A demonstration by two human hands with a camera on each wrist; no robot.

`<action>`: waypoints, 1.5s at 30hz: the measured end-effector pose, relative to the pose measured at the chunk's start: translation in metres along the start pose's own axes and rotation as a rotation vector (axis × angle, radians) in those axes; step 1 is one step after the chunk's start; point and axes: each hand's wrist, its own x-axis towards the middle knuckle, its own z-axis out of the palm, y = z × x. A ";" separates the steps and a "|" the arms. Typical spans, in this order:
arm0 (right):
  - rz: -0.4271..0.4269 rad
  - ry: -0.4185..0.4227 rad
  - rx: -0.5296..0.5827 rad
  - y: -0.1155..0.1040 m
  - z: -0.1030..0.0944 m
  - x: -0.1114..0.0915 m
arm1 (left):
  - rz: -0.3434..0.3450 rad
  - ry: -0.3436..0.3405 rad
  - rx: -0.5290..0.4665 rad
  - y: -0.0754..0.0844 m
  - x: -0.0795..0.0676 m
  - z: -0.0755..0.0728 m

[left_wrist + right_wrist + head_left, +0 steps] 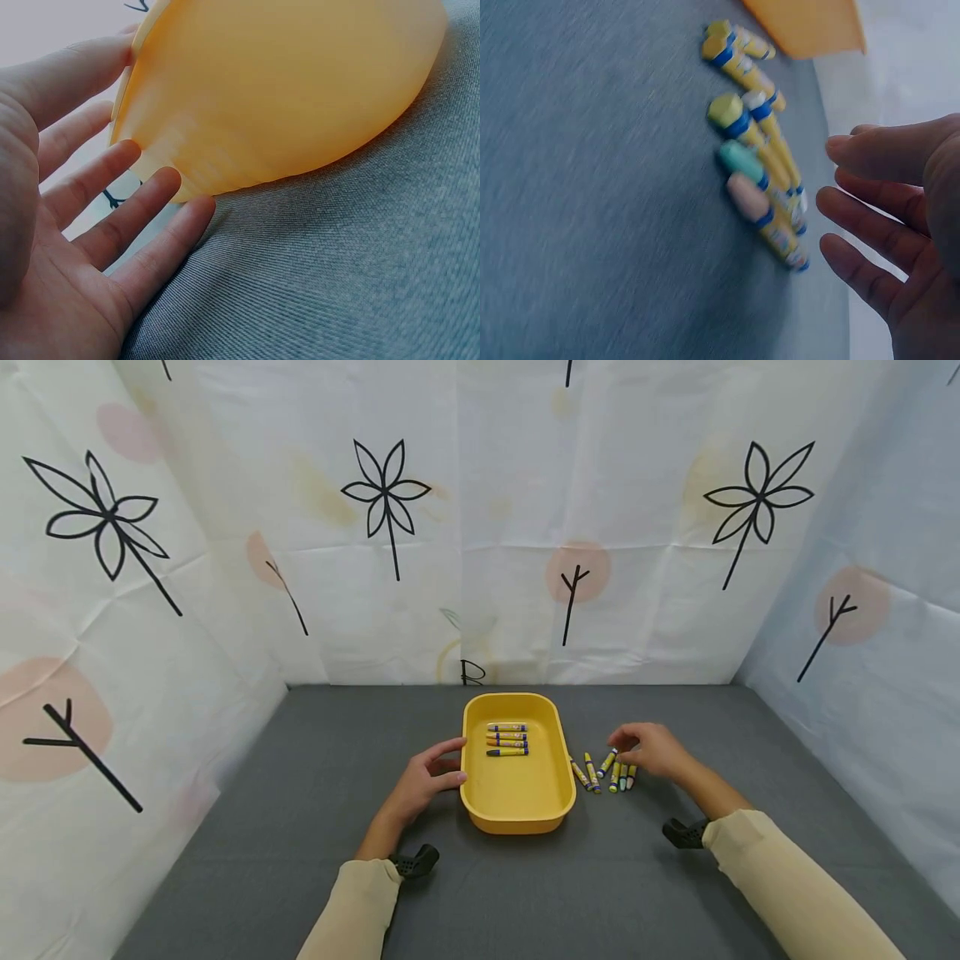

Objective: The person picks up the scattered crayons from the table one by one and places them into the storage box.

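A yellow plastic tray [517, 793] stands on the grey cloth, with several wax crayons [507, 736] lying in a row across its far half. My left hand [422, 782] is at its left side, thumb and fingertips right at the rim and outer wall, fingers spread and fairly straight. To the right of the tray lies a loose group of crayons [592, 772] in yellow wrappers. Over these hangs my right hand [651, 750], fingers slightly bent and nothing between them. In the right wrist view, a green crayon [742, 160] and a pale pink crayon [750, 196] lie nearest that hand.
Grey cloth [300, 810] covers the table. White printed curtains [495, 510] enclose it at the back and both sides. A black wrist device [684, 833] sits below the right hand, another [417, 862] below the left.
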 end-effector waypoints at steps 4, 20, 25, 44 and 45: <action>-0.029 -0.004 -0.038 0.010 0.002 -0.007 | 0.001 0.004 -0.002 0.003 -0.001 0.001; -0.077 -0.020 -0.180 0.034 0.001 -0.014 | -0.014 -0.007 0.009 0.000 0.000 0.000; -0.049 -0.012 -0.175 0.037 -0.003 -0.016 | -0.009 -0.008 0.005 0.000 0.000 0.000; 0.029 0.089 -0.147 0.022 -0.024 0.003 | -0.017 0.010 0.011 0.001 -0.002 -0.002; 0.030 0.093 -0.142 0.020 -0.024 0.005 | -0.016 0.010 0.014 0.001 -0.002 -0.002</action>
